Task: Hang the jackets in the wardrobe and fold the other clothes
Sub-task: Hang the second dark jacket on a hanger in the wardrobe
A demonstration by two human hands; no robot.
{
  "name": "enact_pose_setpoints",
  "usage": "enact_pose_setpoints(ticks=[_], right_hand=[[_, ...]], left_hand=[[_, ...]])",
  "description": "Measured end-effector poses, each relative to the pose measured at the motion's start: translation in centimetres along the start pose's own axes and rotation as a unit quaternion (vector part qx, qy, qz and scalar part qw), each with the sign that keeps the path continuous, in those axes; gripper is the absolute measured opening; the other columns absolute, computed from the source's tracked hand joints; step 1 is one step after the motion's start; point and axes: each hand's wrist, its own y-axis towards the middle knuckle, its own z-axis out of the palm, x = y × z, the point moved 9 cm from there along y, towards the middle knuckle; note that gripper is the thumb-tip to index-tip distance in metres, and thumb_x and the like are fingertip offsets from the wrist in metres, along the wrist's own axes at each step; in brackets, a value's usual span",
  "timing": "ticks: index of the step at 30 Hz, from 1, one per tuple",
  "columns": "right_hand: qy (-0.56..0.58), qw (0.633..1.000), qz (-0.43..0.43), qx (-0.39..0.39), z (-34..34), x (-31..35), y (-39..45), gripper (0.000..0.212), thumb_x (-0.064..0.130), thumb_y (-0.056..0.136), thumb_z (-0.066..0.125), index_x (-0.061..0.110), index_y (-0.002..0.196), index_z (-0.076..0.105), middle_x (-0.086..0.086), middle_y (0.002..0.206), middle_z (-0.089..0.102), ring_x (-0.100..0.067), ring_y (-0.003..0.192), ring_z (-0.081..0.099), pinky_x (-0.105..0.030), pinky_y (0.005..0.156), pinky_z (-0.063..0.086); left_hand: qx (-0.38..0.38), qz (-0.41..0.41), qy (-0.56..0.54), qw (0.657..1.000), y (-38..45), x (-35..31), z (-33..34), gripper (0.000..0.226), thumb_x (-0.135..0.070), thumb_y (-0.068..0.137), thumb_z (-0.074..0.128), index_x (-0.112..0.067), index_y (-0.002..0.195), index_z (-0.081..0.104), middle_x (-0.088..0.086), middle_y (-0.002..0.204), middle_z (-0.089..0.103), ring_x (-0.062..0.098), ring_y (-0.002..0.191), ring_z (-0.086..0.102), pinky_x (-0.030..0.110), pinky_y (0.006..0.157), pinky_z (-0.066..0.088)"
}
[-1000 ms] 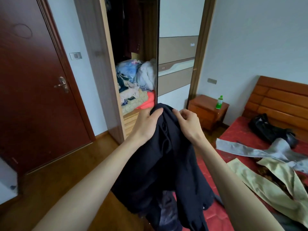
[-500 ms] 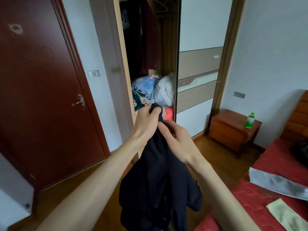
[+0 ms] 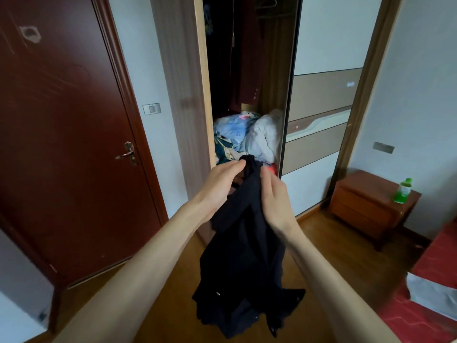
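While held up in mid-air before the open wardrobe point(image 3: 247, 78), hangs long axis vertical, the dark jacket point(image 3: 244, 263): bunched top end pointing up toward the wardrobe opening, loose hem pointing down at the wooden floor point(image 3: 158, 290), small buttons showing near the bottom edge. Gripped at the top on both sides. Left hand point(image 3: 220, 186) closed on the fabric, fingertips pinching the upper left of the bunch. Right hand point(image 3: 277, 201) just beside it, fingers curled onto the cloth at the upper right, thumb side hidden behind the fabric. Clear of the floor, well in front of the wardrobe, touching nothing but the two hands.

Far left, a closed dark red door point(image 3: 61, 144) with a metal handle point(image 3: 128, 153). Next to its frame, a white wall with a light switch point(image 3: 151, 109). Then the wardrobe opening, dark clothes hanging inside point(image 3: 247, 70) above a heap of pale blue and white fabric point(image 3: 249, 137). To the right, a sliding panel point(image 3: 324, 95) in white and brown bands. Further right, a wooden nightstand point(image 3: 366, 206) against the wall, a green bottle point(image 3: 403, 190) upright on its top. At the far right edge, a bed with a red cover point(image 3: 430, 318), a grey cloth point(image 3: 430, 290) lying on it.
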Motion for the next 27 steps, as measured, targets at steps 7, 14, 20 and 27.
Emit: enact_pose_setpoints(ticks=[7, 14, 20, 27], right_hand=[[0.203, 0.963, 0.171, -0.041, 4.4, -3.9, 11.1, 0.033, 0.038, 0.1, 0.057, 0.012, 0.104, 0.077, -0.012, 0.108, 0.075, -0.022, 0.101, 0.066, -0.042, 0.1, 0.05], [0.321, 0.915, 0.239, -0.041, 7.6, -4.9, 14.8, 0.038, 0.035, 0.108, 0.048, 0.007, 0.1, 0.072, -0.009, 0.083, 0.078, -0.018, 0.07, 0.074, -0.024, 0.059, 0.058], [0.078, 0.968, 0.206, -0.12, 2.7, -5.9, 17.6, 0.048, 0.046, 0.105, 0.051, 0.002, 0.106, 0.07, -0.015, 0.097, 0.076, -0.027, 0.092, 0.075, -0.037, 0.081, 0.058], [-0.127, 0.974, 0.131, -0.135, -1.8, -7.9, 21.1, 0.052, 0.051, 0.109, 0.04, 0.012, 0.074, 0.046, -0.011, 0.071, 0.041, -0.023, 0.066, 0.043, -0.037, 0.063, 0.035]], left_hand=[[0.155, 0.086, 0.133, 0.975, 5.4, 3.1, -4.8, 0.073, -0.033, 0.085, 0.073, -0.04, 0.15, 0.039, -0.005, 0.144, 0.052, 0.012, 0.131, 0.055, 0.039, 0.11, 0.05], [0.082, 0.134, 0.086, 0.984, 13.2, 4.8, -8.5, 0.013, -0.018, 0.094, 0.069, -0.029, 0.087, 0.064, -0.019, 0.079, 0.064, 0.003, 0.077, 0.057, 0.025, 0.075, 0.045], [0.124, 0.035, -0.021, 0.991, 17.5, 8.0, -9.3, 0.022, -0.016, 0.102, 0.061, -0.021, 0.081, 0.058, -0.009, 0.074, 0.056, 0.008, 0.073, 0.052, 0.027, 0.07, 0.039], [0.162, -0.041, -0.15, 0.975, 21.7, 8.4, -6.8, 0.01, -0.015, 0.101, 0.054, -0.008, 0.096, 0.059, 0.008, 0.094, 0.065, 0.021, 0.09, 0.061, 0.031, 0.077, 0.044]])
